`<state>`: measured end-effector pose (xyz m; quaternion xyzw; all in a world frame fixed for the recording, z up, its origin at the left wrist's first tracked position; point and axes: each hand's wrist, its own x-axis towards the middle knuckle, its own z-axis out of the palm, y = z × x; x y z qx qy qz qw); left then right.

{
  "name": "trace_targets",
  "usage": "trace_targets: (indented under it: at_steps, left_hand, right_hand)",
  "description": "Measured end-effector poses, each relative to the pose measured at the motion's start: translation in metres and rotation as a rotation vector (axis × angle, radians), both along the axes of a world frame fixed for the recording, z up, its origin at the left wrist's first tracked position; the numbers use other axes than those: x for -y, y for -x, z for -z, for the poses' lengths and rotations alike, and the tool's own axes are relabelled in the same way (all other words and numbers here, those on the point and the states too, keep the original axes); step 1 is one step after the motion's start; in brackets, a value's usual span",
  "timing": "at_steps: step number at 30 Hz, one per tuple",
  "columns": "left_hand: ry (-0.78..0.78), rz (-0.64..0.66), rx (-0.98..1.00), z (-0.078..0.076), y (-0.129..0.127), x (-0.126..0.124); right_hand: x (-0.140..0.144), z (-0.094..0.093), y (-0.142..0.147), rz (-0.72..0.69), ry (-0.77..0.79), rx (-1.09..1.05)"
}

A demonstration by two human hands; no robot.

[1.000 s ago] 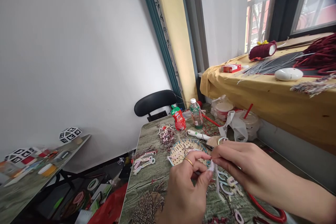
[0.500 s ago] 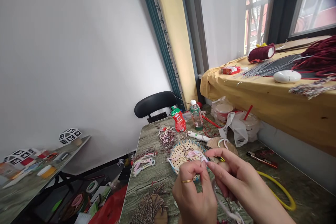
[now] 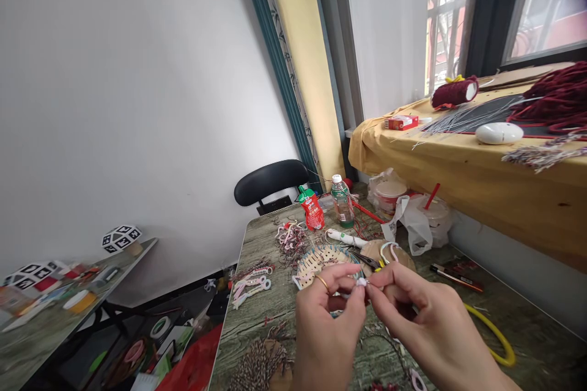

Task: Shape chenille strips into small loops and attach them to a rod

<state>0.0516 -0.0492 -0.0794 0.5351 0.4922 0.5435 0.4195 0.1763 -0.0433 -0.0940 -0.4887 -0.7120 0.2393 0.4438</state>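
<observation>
Cluttered table (image 3: 243,324), white bit (image 3: 362,281), possibly yarn, between both hands (image 3: 329,317) (image 3: 422,311)

I can read no words or numbers. With twelve straight ahead, a red pouch (image 3: 314,214) at twelve and a red box (image 3: 401,123) at one bear lettering too small to make out; black-and-white square markers (image 3: 121,239) cover a faceted object at eleven; a white tag (image 3: 391,230) at one shows a blurred code.

Behind the table's (image 3: 250,321) far edge stands a chair (image 3: 270,181); near it, a pouch (image 3: 314,211) left of a bottle (image 3: 341,203), 2 bagged containers (image 3: 389,193) farther right. Strips (image 3: 251,286) lie by the left edge, a tangle (image 3: 292,241) before the pouch, a basket (image 3: 314,261) beyond the left hand (image 3: 326,313) and right hand (image 3: 417,311).
</observation>
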Motion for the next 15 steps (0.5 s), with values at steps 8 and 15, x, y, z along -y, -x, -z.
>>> trace_targets:
  at_steps: [8, 15]
  left_hand:
    - [0.056, 0.074, 0.062, -0.005, 0.008, -0.001]
    - [-0.056, 0.096, -0.140, -0.002, 0.015, -0.001]
  right_hand:
    - [0.004, 0.002, -0.005, -0.057, -0.024, 0.105]
    - [0.008, 0.011, -0.009, -0.130, -0.103, 0.179]
